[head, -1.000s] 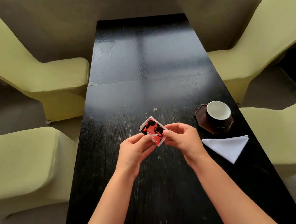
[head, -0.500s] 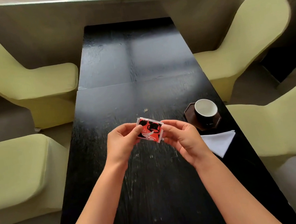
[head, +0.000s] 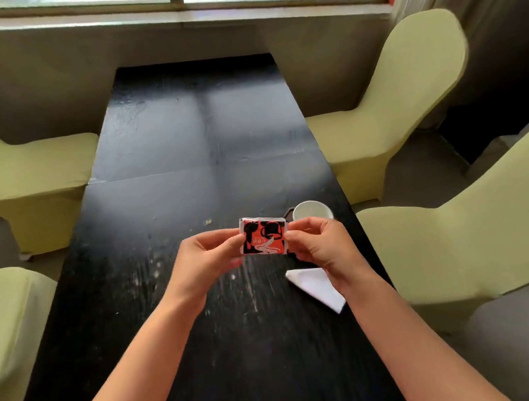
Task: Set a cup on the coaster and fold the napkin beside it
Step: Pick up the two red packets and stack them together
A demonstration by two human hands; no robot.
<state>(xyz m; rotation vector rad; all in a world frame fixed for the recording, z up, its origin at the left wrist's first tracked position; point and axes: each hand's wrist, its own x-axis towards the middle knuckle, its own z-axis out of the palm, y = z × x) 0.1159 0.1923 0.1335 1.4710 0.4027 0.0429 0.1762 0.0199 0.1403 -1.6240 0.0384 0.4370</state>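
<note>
Over black table (head: 177, 318): both hands pinch glossy rect. packet (head: 264, 238).

A sachet (head: 264, 238) is being held above the table (head: 164, 188) between the left hand (head: 208, 261) and the right hand (head: 324, 246). The cup (head: 313, 214) is standing behind the right hand; the folded napkin (head: 316, 287) is lying nearer, partly hidden beneath that wrist.
</note>
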